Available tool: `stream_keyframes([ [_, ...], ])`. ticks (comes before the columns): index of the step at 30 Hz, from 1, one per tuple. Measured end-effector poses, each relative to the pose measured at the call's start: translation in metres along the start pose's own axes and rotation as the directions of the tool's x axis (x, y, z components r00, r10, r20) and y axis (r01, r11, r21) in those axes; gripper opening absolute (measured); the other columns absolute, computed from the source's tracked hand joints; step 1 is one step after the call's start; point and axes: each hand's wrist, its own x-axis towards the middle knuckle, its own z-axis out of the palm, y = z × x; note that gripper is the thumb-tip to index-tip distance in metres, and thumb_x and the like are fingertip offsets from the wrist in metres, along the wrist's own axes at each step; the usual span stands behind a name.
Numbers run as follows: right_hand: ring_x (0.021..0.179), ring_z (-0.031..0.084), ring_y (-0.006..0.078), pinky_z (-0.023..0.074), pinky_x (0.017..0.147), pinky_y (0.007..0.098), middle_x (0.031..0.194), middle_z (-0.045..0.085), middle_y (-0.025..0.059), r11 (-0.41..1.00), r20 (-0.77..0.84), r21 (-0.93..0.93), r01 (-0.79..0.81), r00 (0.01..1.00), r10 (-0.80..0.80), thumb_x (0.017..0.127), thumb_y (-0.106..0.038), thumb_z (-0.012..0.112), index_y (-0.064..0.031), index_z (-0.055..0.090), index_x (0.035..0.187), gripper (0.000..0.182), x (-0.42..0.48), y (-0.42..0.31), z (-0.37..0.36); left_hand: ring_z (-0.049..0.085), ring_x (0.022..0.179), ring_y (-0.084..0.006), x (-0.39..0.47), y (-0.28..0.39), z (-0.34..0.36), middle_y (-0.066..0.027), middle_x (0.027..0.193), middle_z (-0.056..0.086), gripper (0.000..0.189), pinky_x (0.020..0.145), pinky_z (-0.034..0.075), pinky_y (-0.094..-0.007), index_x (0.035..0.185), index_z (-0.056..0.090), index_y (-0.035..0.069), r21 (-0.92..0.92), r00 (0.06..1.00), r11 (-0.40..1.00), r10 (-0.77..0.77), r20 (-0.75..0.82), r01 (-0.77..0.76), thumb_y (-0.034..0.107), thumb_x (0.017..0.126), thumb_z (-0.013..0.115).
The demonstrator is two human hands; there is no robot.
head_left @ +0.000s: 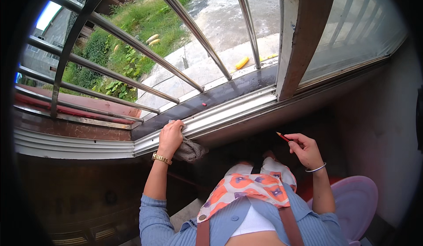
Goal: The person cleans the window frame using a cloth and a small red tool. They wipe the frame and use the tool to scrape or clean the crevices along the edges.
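My left hand point(171, 137) is closed around a grey-brown cloth point(191, 149) and rests on the white window track point(231, 106). Most of the cloth hangs below the track on the room side. My right hand point(304, 149) holds a red and black pencil point(283, 136) in the air, its sharpened tip pointing up and left. This hand is apart from the window frame, over the dark space below the sill. A small pink-red piece point(204, 104) lies on the dark outer sill point(254, 80), beyond the track.
Metal bars point(195, 24) cross the window opening. A wooden frame post point(302, 37) and a glass pane point(355, 31) stand at right. Yellow corn point(242, 62) lies outside on concrete. A pinkish plastic lid or basin point(352, 206) is beside my right arm, near the wall point(393, 113).
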Motion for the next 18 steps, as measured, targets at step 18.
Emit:
stream_keyframes([
  [18, 0.066, 0.058, 0.0059, 0.0482, 0.061, 0.0208, 0.077, 0.065, 0.0009, 0.999, 0.073, -0.006, 0.041, 0.997, -0.04, 0.091, -0.002, 0.059, -0.0022, 0.067, 0.114, 0.024, 0.006, -0.009, -0.006, 0.063, 0.094, -0.0336, 0.096, 0.218, 0.049, -0.013, 0.103, 0.064, 0.02, 0.081, 0.05, -0.0432, 0.099, 0.069, 0.004, -0.317, 0.96, 0.907, 0.277, -0.049, -0.278, 0.004, 0.087, 0.053],
])
